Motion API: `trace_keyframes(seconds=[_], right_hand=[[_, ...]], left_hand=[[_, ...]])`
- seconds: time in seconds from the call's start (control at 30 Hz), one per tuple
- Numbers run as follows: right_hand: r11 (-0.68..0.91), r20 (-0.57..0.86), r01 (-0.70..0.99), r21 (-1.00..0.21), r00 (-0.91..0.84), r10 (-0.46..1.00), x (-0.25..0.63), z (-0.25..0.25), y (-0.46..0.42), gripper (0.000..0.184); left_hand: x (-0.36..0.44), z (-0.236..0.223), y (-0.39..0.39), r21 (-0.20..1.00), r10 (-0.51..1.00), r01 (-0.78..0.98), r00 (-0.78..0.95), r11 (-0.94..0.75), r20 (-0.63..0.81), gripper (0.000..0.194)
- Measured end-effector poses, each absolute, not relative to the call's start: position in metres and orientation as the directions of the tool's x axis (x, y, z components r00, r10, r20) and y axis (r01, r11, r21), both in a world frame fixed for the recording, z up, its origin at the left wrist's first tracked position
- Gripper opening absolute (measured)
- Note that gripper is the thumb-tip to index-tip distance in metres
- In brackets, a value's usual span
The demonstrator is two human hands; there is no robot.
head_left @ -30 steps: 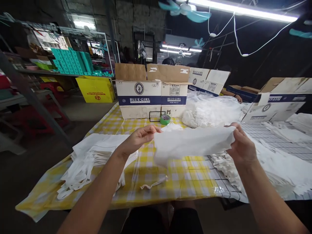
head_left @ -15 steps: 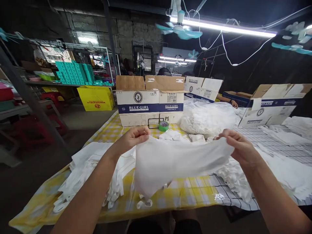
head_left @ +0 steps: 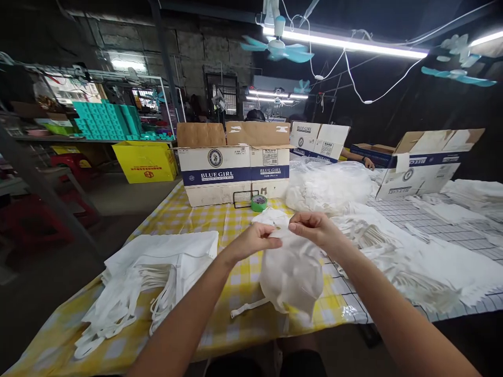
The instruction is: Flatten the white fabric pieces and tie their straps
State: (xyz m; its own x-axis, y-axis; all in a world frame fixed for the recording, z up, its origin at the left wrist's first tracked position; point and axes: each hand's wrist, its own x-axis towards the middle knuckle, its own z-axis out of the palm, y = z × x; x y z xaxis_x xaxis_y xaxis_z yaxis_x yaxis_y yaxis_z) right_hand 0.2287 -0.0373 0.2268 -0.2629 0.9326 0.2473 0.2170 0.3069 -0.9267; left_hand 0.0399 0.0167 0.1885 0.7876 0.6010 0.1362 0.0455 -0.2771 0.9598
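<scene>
Left hand (head_left: 262,239), right hand (head_left: 312,228) drawn closer, pinching white cloth (head_left: 291,273); clear bag (head_left: 349,172) holds white pieces (head_left: 310,192).

Held wht cloth (head_left: 293,272) — 1, 1 grn tape roll (head_left: 259,203), wht ctns (head_left: 217,193) — 3

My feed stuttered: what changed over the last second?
The left hand and right hand moved closer together; the white cloth they still hold went from spread wide to hanging bunched. The green tape roll, front BLUE GIRL box and white stack at left stayed put.
</scene>
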Motion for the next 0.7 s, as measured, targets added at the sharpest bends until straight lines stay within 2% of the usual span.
trace_keyframes(seconds=[0.07,0.13,0.2,0.27,0.37,0.5,0.6,0.7], right_hand=[[0.267,0.206,0.211,-0.941,-0.271,0.940,0.238,0.228,-0.040,0.029],[0.192,0.086,0.240,-0.952,-0.391,0.916,0.247,0.223,-0.043,0.033],[0.147,-0.057,0.354,-0.924,-0.508,0.860,0.255,0.216,-0.045,0.034],[0.160,-0.122,0.478,-0.863,-0.506,0.854,0.262,0.209,-0.046,0.032],[0.180,-0.058,0.488,-0.854,-0.432,0.900,0.277,0.207,-0.050,0.034],[0.131,0.018,0.249,-0.960,-0.410,0.912,0.301,0.213,-0.056,0.029],[0.111,0.077,0.110,-0.988,-0.272,0.959,0.315,0.213,-0.058,0.030],[0.235,0.238,-0.043,-0.971,-0.061,0.969,0.320,0.218,-0.061,0.032]], left_hand=[[0.026,0.190,0.024,0.978,0.591,-0.012,0.795,-0.206,0.134,0.034],[0.008,0.193,0.030,0.981,0.610,-0.065,0.775,-0.183,0.166,0.033],[-0.012,0.200,0.035,0.979,0.658,-0.082,0.729,-0.188,0.188,0.033],[-0.032,0.211,0.037,0.975,0.703,-0.035,0.687,-0.219,0.182,0.031],[-0.059,0.227,0.037,0.924,0.727,0.175,0.673,-0.339,0.140,0.026],[-0.082,0.235,0.035,0.784,0.705,0.365,0.698,-0.502,0.126,0.020],[-0.089,0.235,0.032,0.739,0.686,0.373,0.709,-0.560,0.162,0.019],[-0.091,0.242,0.024,0.741,0.667,0.258,0.670,-0.621,0.326,0.019]])
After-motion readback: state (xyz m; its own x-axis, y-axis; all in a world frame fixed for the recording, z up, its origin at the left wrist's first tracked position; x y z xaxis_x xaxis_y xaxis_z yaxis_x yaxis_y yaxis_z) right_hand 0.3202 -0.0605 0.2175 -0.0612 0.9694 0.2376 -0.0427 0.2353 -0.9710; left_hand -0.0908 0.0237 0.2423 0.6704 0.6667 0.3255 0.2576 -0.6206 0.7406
